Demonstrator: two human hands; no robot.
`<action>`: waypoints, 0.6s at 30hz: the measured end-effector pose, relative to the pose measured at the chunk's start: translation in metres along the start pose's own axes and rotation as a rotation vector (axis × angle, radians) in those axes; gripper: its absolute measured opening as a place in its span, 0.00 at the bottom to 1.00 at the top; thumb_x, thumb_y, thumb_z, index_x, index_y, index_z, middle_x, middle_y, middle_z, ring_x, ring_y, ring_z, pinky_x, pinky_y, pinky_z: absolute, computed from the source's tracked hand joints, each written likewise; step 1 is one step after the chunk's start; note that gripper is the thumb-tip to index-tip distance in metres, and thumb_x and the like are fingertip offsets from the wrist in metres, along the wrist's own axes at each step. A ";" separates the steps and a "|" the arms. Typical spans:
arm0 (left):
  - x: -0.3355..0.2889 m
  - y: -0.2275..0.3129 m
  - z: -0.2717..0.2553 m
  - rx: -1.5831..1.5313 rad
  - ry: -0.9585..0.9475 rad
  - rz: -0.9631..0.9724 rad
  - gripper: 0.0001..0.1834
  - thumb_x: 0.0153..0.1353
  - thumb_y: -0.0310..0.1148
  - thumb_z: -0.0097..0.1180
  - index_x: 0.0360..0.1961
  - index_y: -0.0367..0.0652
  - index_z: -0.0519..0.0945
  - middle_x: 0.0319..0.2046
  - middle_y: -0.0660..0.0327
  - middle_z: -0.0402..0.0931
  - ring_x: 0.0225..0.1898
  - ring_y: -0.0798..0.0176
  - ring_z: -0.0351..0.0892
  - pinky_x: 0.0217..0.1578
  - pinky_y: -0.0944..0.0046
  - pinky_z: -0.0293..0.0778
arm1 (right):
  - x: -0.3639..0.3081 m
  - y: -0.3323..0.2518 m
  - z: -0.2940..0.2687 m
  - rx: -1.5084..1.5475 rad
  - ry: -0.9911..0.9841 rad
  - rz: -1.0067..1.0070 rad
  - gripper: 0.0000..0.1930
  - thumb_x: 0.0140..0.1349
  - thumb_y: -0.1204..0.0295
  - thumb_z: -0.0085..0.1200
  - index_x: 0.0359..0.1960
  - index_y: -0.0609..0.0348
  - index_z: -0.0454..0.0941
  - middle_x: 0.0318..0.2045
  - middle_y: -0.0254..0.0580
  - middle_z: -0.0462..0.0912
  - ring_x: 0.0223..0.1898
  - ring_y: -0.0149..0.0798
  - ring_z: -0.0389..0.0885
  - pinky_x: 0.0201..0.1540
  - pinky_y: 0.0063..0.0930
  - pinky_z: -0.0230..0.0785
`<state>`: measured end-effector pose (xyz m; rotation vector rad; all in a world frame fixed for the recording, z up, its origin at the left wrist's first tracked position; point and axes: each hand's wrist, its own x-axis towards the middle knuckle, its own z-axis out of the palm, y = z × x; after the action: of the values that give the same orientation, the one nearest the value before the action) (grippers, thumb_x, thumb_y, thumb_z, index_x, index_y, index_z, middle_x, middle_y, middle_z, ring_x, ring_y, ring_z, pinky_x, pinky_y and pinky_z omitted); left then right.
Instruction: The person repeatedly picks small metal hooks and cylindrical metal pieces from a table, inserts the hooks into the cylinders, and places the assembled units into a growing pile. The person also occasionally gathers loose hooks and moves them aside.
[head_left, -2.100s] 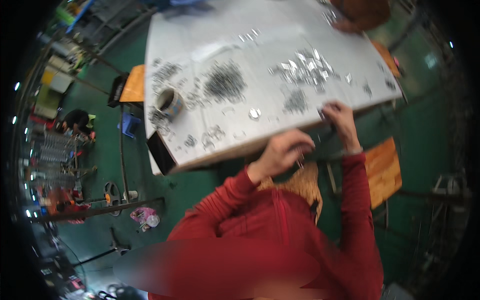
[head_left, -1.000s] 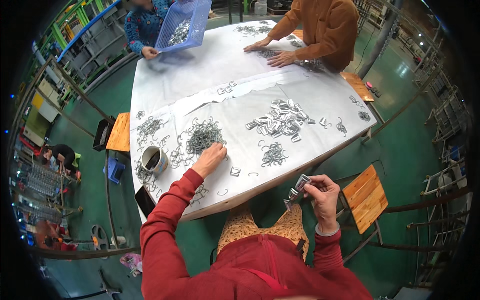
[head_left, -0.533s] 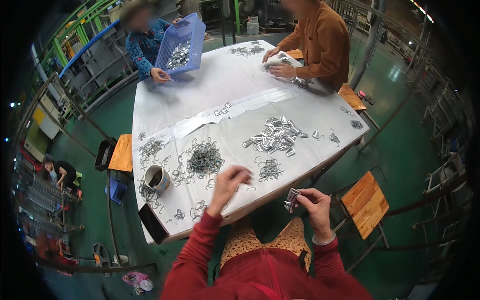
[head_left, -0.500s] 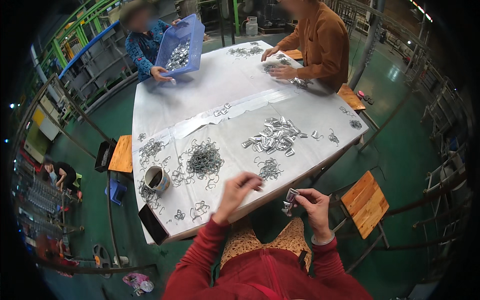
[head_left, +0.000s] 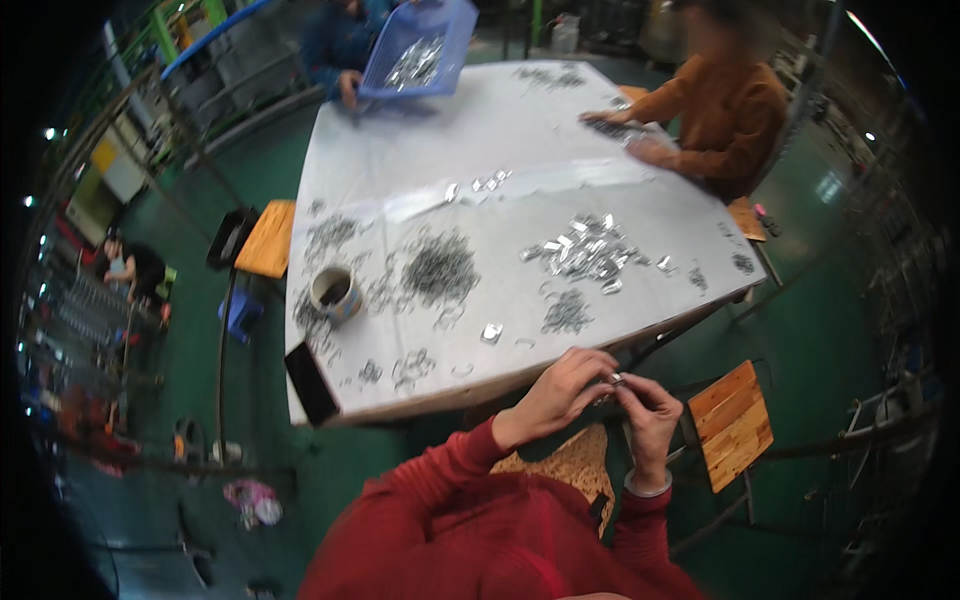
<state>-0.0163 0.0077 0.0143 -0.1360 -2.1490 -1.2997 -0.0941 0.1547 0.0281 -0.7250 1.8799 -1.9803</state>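
Just off the table's near edge, my left hand (head_left: 565, 392) and my right hand (head_left: 652, 412) meet with fingertips pinched together. Between them is a small shiny metal piece (head_left: 616, 379), mostly covered by the fingers. The nearest pile on the white-covered table (head_left: 380, 402) is grey wire hooks (head_left: 567, 312). Beyond it lies a heap of silver bent metal pieces (head_left: 590, 250). One silver piece (head_left: 491, 333) rests alone near the front edge. A larger pile of wire hooks (head_left: 440, 268) spreads at left centre.
A cup (head_left: 336, 293) and a dark phone (head_left: 312, 384) stand at the table's left. Wooden stools (head_left: 733, 425) flank the table. Across it, one person holds a blue basket (head_left: 420, 45) of metal pieces; another, in a brown top (head_left: 735, 115), reaches over small parts.
My left hand has come right to meet my right hand at the metal piece. A lone silver piece now lies near the front edge. The whole view has shifted.
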 end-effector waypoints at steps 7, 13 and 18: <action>-0.023 -0.013 -0.007 -0.340 -0.107 -0.232 0.07 0.55 0.25 0.56 0.37 0.40 0.76 0.34 0.59 0.76 0.37 0.58 0.76 0.40 0.62 0.72 | 0.024 0.020 -0.022 0.042 -0.050 0.033 0.09 0.60 0.80 0.51 0.41 0.68 0.79 0.25 0.42 0.82 0.24 0.28 0.77 0.30 0.18 0.69; -0.052 -0.047 -0.001 -0.155 -0.051 -0.068 0.07 0.53 0.26 0.58 0.35 0.43 0.76 0.31 0.60 0.75 0.34 0.55 0.74 0.36 0.60 0.70 | 0.142 0.040 0.048 -0.174 -0.196 -0.017 0.12 0.63 0.73 0.49 0.45 0.65 0.77 0.26 0.38 0.81 0.28 0.29 0.79 0.30 0.18 0.69; -0.078 -0.069 0.006 -0.098 0.023 -0.016 0.09 0.51 0.27 0.59 0.35 0.42 0.76 0.31 0.58 0.75 0.34 0.54 0.75 0.35 0.58 0.69 | 0.262 0.124 0.215 -0.166 -0.672 -0.247 0.15 0.62 0.69 0.50 0.50 0.57 0.76 0.40 0.38 0.81 0.38 0.30 0.79 0.39 0.25 0.71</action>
<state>0.0172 -0.0056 -0.0838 -0.1433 -2.0717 -1.4099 -0.2039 -0.1788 -0.0556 -1.5070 1.5915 -1.4328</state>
